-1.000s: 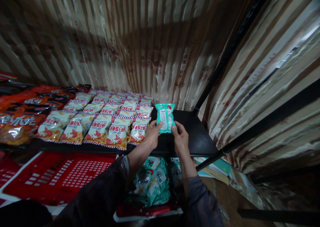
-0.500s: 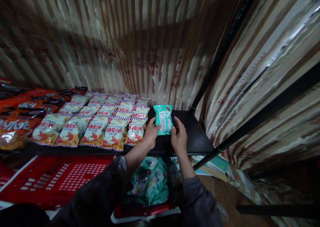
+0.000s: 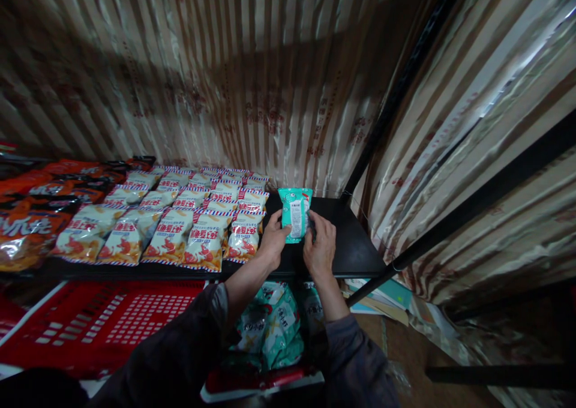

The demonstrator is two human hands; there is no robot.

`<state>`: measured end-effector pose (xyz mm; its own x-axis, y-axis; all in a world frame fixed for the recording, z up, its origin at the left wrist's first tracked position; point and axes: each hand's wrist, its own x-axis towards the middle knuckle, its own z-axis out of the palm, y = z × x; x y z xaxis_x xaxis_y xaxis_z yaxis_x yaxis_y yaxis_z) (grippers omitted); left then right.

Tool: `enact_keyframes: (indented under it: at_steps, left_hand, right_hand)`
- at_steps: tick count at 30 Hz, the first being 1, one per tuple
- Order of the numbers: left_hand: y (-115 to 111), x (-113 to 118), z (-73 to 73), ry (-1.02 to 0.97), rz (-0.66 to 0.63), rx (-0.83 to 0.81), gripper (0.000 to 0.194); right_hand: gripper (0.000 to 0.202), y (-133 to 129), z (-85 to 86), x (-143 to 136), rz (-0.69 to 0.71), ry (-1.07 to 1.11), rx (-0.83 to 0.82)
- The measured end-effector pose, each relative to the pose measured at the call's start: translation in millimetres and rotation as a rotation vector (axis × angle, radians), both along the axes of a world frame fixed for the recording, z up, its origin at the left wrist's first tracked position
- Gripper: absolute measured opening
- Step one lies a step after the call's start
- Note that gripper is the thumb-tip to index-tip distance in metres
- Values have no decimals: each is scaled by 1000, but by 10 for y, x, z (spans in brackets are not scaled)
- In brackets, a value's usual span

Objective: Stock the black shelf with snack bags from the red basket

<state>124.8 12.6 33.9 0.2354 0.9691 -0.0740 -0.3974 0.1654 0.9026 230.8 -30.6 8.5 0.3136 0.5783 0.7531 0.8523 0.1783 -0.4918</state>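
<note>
A teal snack bag is held upright between my two hands, over the right part of a black shelf. My left hand grips its left side, thumb across the front. On the other side, my right hand is closed on the bag's right edge with fingers bent. To the left of my left hand, white snack bags with red lettering and striped edges lie in rows on the shelf.
Orange snack bags are at the shelf's far left. Below stand a red basket and more teal bags in a container. A black metal post rises at the right, before striped curtains.
My right hand has moved in to the left and its fingers have closed on the teal bag's right side. The bag has shifted very slightly right.
</note>
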Motion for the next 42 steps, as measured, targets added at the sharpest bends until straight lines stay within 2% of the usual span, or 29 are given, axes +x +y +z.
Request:
enact_keyframes:
  at_steps: [4, 7, 12, 14, 16, 19, 21, 24, 27, 31, 34, 38, 42]
  left_hand:
    - [-13, -8, 5, 27, 9, 35, 54]
    - [-57, -26, 65, 48, 14, 81, 53]
    - [-162, -53, 197, 58, -39, 161, 41]
    - [-191, -51, 210, 87, -49, 224, 38]
    - [-205, -41, 192, 122, -58, 287, 37]
    - [-181, -16, 132, 141, -72, 308, 38]
    - [-122, 1, 99, 152, -5, 266, 38]
    - [32, 12, 113, 184, 134, 126, 32]
    - [216, -3, 226, 168, 105, 18, 19]
    - [394, -26, 408, 135, 2, -77, 23]
    - [454, -11, 477, 143, 32, -99, 22]
    - [450, 24, 489, 148, 79, -70, 23]
    - [334, 44, 411, 148, -10, -65, 23]
  right_hand:
    - [40, 11, 1, -15, 62, 37, -25]
    - [43, -3, 27, -43, 139, 102, -63]
    - [64, -52, 136, -102, 284, 346, -199]
    - [75, -52, 156, -107, 305, 444, -211]
    - [79, -31, 144, -98, 288, 539, -200]
    - [64, 28, 87, -66, 231, 742, -127]
    - [54, 67, 52, -43, 249, 946, -44]
    - [45, 94, 36, -16, 395, 1237, 23]
    - [40, 77, 47, -9, 522, 1389, -49]
    - [37, 45, 53, -24, 598, 1443, -120]
    - [37, 41, 50, -24, 621, 1451, -143]
    - [39, 54, 38, 3, 617, 1434, -142]
    - [36, 81, -6, 28, 575, 1435, -88]
